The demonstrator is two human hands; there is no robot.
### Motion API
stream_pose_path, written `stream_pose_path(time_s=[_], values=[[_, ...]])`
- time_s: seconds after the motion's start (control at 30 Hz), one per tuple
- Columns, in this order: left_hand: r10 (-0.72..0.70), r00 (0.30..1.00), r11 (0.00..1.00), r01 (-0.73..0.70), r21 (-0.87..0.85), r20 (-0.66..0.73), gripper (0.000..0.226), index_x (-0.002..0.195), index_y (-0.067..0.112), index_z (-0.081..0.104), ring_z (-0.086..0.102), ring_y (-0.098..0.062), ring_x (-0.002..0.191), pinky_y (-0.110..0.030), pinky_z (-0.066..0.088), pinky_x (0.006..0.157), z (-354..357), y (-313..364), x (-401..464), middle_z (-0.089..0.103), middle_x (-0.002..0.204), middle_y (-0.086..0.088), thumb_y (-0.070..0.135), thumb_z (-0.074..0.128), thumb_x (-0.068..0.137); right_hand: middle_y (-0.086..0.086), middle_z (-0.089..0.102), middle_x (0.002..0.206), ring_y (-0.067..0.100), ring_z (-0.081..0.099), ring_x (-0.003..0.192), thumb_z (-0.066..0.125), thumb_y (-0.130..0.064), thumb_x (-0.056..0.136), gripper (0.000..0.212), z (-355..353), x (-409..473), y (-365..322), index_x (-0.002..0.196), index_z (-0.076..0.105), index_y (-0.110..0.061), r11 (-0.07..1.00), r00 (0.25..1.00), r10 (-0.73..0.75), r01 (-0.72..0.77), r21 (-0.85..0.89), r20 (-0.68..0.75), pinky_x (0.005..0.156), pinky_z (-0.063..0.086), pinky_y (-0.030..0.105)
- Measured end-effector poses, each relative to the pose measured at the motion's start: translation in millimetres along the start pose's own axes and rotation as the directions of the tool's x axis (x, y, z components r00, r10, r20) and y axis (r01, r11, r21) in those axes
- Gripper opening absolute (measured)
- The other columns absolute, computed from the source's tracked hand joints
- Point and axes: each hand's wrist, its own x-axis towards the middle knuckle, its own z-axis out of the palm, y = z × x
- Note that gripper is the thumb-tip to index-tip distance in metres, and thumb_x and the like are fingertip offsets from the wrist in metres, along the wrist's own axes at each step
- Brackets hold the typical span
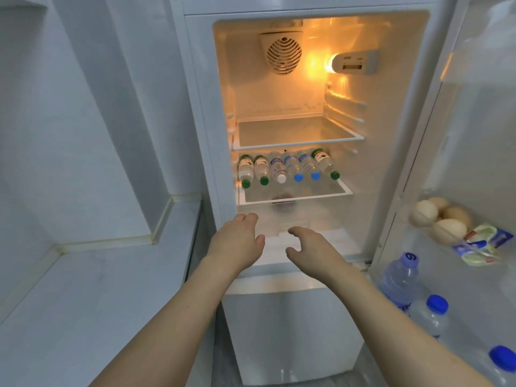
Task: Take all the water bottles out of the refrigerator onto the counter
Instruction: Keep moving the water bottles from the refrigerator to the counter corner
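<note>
Six water bottles (287,169) lie side by side, caps outward, on the refrigerator's lower shelf (342,191). Below that shelf, the left hand (237,241) and right hand (312,251) reach forward, fingers loosely spread, holding nothing. The counter (92,289) lies left of the refrigerator (195,107).

Shelf front (296,197) open — upper shelf (298,143) roofs the bottles (290,167).

A "6" or "9" marks the door bottle's cap (410,258).
</note>
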Motion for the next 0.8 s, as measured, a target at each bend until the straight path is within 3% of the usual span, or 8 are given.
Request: stream_pose_path(time_s=[0.27, 0.4, 0.5, 0.63, 0.8], values=[[-0.069, 0.997, 0.991, 0.073, -0.116, 0.041, 0.049, 0.136, 0.016, 0.042, 0.055, -0.024, 0.112, -0.034, 0.049, 0.086, 18.4, 0.5, 84.4, 0.052, 0.133, -0.005, 0.036, 0.05, 0.093, 0.003, 0.045, 0.145, 0.019, 0.043, 0.132, 0.051, -0.026, 0.094, 0.052, -11.5, 75.4, 25.1, 0.144, 0.039, -0.016, 0.998, 0.999, 0.037, -0.037, 0.049, 0.004, 0.107, 0.036, 0.032], [-0.204, 0.976, 0.95, 0.216, -0.225, 0.075, 0.041, 0.128, 0.015, 0.048, 0.055, -0.02, 0.096, -0.029, 0.046, 0.075, 33.9, 1.4, 139.4, 0.058, 0.122, -0.005, 0.034, 0.052, 0.092, 0.004, 0.05, 0.14, 0.022, 0.048, 0.126, 0.052, -0.025, 0.093, 0.05, -20.5, 127.3, 35.3, 0.141, 0.043, -0.015, 0.995, 0.998, 0.056, -0.057, 0.087, 0.008, 0.103, 0.039, 0.031], [-0.287, 0.955, 0.921, 0.297, -0.251, 0.08, 0.035, 0.121, 0.013, 0.05, 0.057, -0.025, 0.099, -0.031, 0.048, 0.078, 45.8, -2.5, 177.2, 0.06, 0.118, -0.007, 0.032, 0.05, 0.092, 0.005, 0.055, 0.131, 0.023, 0.053, 0.116, 0.052, -0.023, 0.092, 0.044, -23.7, 163.5, 41.4, 0.135, 0.049, -0.018, 0.992, 0.999, 0.052, -0.051, 0.119, -0.007, 0.093, 0.042, 0.028], [-0.396, 0.916, 0.892, 0.401, -0.21, 0.067, 0.035, 0.122, 0.008, 0.046, 0.056, -0.027, 0.103, -0.03, 0.041, 0.072, 61.2, -12.8, 225.8, 0.058, 0.118, -0.01, 0.03, 0.046, 0.094, 0.004, 0.057, 0.125, 0.022, 0.054, 0.105, 0.051, -0.021, 0.09, 0.037, -19.7, 215.2, 51.4, 0.127, 0.055, -0.019, 0.972, 0.997, 0.074, -0.076, 0.223, 0.018, 0.088, 0.043, 0.028], [-0.51, 0.859, 0.839, 0.509, -0.194, 0.048, 0.037, 0.122, 0.008, 0.047, 0.056, -0.033, 0.11, -0.037, 0.045, 0.086, 89.9, -34.4, 277.1, 0.057, 0.122, -0.013, 0.027, 0.049, 0.091, 0.006, 0.059, 0.112, 0.022, 0.055, 0.094, 0.053, -0.02, 0.09, 0.025, -4.8, 261.2, 60.3, 0.114, 0.059, -0.016, 0.938, 0.988, 0.138, -0.153, 0.31, 0.069, 0.08, 0.043, 0.028]])
